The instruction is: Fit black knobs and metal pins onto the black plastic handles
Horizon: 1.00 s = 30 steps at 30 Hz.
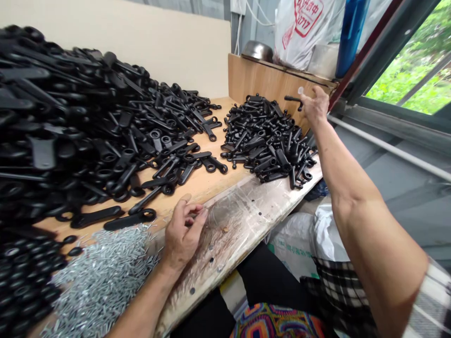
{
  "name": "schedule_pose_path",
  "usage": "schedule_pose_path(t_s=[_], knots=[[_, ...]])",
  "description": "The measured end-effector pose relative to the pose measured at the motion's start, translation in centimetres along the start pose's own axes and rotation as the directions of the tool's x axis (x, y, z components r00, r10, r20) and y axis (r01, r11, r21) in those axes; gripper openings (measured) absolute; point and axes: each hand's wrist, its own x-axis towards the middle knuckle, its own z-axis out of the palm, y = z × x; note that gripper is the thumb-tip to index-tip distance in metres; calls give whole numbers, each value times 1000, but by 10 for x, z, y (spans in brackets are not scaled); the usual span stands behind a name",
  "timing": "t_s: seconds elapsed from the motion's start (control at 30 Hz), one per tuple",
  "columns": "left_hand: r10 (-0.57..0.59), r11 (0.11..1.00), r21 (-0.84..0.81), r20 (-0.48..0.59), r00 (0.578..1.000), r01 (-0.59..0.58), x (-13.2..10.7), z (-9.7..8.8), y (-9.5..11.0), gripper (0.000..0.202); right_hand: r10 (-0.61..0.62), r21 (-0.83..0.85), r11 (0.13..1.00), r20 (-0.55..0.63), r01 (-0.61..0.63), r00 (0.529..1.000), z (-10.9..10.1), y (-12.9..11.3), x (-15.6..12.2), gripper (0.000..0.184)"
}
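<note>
My right hand (316, 104) is raised at the far right, its fingers bent around one end of a small black crank handle (293, 98). A pale round bit shows by its fingertips; I cannot make out what it is. Below and left of that hand lies a heap of black crank handles with knobs (268, 136). My left hand (185, 230) hovers over the front of the bench, fingers curled and thumb close to them; anything between them is too small to see. Beside it is a pile of thin silver pins (109, 272).
A tall mound of black lever arms (77, 122) fills the left. Black round knobs (24, 277) lie at the lower left. A wooden board (282, 80) edges the bench behind, with a metal bowl (258, 49) on it. White sacks (294, 244) stand below the bench.
</note>
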Motion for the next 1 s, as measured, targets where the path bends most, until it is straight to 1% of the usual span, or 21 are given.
schedule_pose_path(t_s=[0.07, 0.1, 0.17, 0.23, 0.27, 0.33, 0.4, 0.43, 0.47, 0.5, 0.53, 0.57, 0.6, 0.63, 0.67, 0.7, 0.73, 0.8, 0.83, 0.9, 1.0], knots=[[67, 995, 71, -39, 997, -64, 0, 0, -2, 47, 89, -135, 984, -191, -116, 977, 0, 2, -4, 37], [132, 983, 137, -46, 990, -124, 0, 0, -2, 40, 97, -151, 979, -245, -136, 965, 3, 2, -10, 36], [309, 910, 294, -9, 951, -293, -2, 1, -1, 22, 35, -133, 989, -168, -58, 985, 14, -4, -29, 31], [480, 792, 394, 69, 874, -466, -4, 1, 0, 11, -33, -105, 994, -72, 26, 997, 30, -13, -51, 24], [539, 742, 412, 104, 836, -529, -6, 1, 1, 10, -61, -82, 995, -19, 59, 998, 39, -20, -63, 21], [599, 684, 419, 145, 788, -597, -8, 2, 3, 16, -116, -6, 993, 92, 117, 989, 60, -37, -84, 21], [618, 653, 429, 175, 767, -624, -9, 3, 4, 18, -173, 81, 984, 216, 159, 961, 84, -58, -104, 20], [622, 637, 441, 191, 760, -632, -9, 4, 3, 17, -215, 113, 975, 290, 190, 932, 97, -71, -114, 20], [627, 619, 454, 207, 751, -641, -9, 5, 3, 16, -266, 125, 964, 365, 236, 892, 109, -85, -124, 21], [634, 599, 466, 220, 741, -651, -9, 6, 3, 15, -318, 118, 947, 443, 297, 838, 121, -99, -133, 21], [641, 581, 478, 231, 732, -659, -9, 6, 2, 15, -364, 89, 922, 523, 376, 770, 133, -114, -141, 23], [646, 567, 488, 237, 726, -663, -10, 7, 2, 14, -379, 27, 888, 606, 459, 699, 143, -128, -148, 24], [648, 558, 496, 239, 723, -665, -10, 8, 1, 13, -355, -56, 846, 682, 530, 639, 152, -142, -153, 25], [651, 553, 503, 237, 721, -664, -11, 8, 1, 12, -301, -146, 802, 740, 580, 602, 161, -153, -156, 26], [651, 550, 510, 235, 722, -661, -12, 8, 2, 12, -231, -235, 761, 773, 605, 591, 168, -163, -156, 27], [648, 549, 514, 236, 724, -659, -12, 8, 2, 11, -156, -316, 731, 785, 604, 600, 174, -169, -155, 28], [644, 548, 517, 240, 726, -658, -12, 7, 2, 11, -88, -386, 714, 778, 584, 622, 178, -172, -152, 28], [632, 553, 521, 247, 734, -651, -12, 6, 3, 11, 8, -472, 704, 752, 531, 659, 183, -171, -146, 27], [625, 560, 519, 247, 740, -646, -12, 5, 4, 11, 47, -501, 699, 744, 510, 666, 183, -168, -144, 27], [607, 599, 494, 233, 760, -630, -11, 5, 4, 12, 97, -524, 700, 743, 485, 663, 182, -160, -143, 30], [544, 715, 412, 179, 820, -564, -10, 5, 4, 13, 90, -492, 733, 755, 470, 650, 175, -149, -150, 37]])
